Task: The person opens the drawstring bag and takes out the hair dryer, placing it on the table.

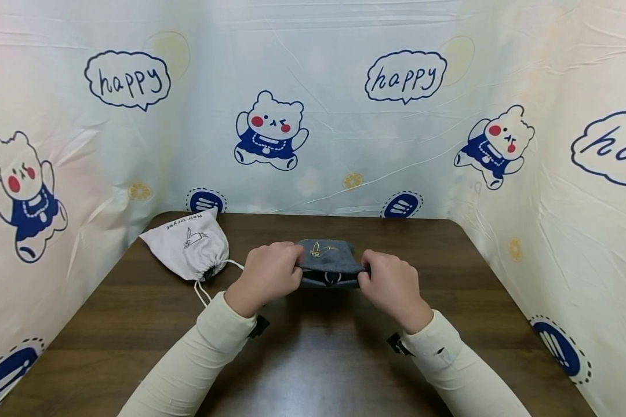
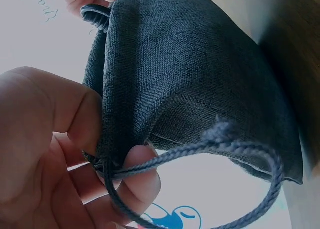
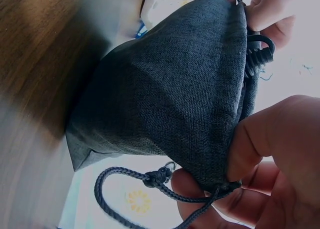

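A dark grey cloth drawstring bag [image 1: 334,262] with a yellow printed drawing stands on the table in front of me. My left hand [image 1: 268,271] pinches the left corner of its mouth between thumb and fingers. At the opposite corner my right hand [image 1: 392,285] grips the rim the same way. The mouth is slightly parted, and a black ribbed piece with a loop [image 3: 260,56] pokes out of it; the rest of the contents is hidden. Knotted grey drawcords [image 2: 250,148] hang in a loop at each side, beside the fingers.
A white drawstring bag [image 1: 193,246] printed with a hair dryer lies at the back left, its white cords trailing toward my left hand. The brown wooden table [image 1: 339,359] ends at a printed curtain [image 1: 334,133] behind and at both sides.
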A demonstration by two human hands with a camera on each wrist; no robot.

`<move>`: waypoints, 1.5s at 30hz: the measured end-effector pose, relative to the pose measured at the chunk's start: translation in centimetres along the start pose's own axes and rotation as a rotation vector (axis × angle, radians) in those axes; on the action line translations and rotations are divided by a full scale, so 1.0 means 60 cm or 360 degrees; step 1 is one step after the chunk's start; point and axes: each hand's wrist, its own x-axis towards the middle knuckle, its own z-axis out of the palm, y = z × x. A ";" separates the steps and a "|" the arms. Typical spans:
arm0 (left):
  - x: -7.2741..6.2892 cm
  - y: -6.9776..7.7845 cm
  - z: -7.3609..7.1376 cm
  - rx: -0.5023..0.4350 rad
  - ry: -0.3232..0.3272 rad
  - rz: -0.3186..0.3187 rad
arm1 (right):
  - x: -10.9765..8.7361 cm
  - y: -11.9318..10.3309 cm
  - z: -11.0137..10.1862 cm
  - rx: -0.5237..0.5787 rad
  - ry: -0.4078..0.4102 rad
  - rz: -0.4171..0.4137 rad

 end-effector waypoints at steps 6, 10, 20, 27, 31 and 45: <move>0.001 -0.002 0.001 0.0019 -0.0010 -0.0023 | 0.001 -0.001 -0.001 -0.0001 -0.0022 -0.0002; 0.001 -0.003 0.000 0.0015 -0.0036 -0.0030 | 0.001 0.000 0.000 -0.0007 -0.0031 -0.0006; -0.002 -0.005 -0.002 0.0052 -0.0199 -0.0099 | 0.000 0.000 0.003 0.0009 -0.0071 -0.0006; -0.003 -0.004 -0.002 0.0053 -0.0307 -0.0152 | -0.001 0.002 0.006 0.0007 -0.0101 -0.0009; -0.003 -0.003 -0.003 0.0056 -0.0352 -0.0165 | -0.001 0.001 0.006 -0.0002 -0.0126 0.0003; -0.004 0.005 0.007 -0.0005 -0.0458 -0.0110 | -0.002 0.002 0.012 -0.0075 -0.0157 -0.0006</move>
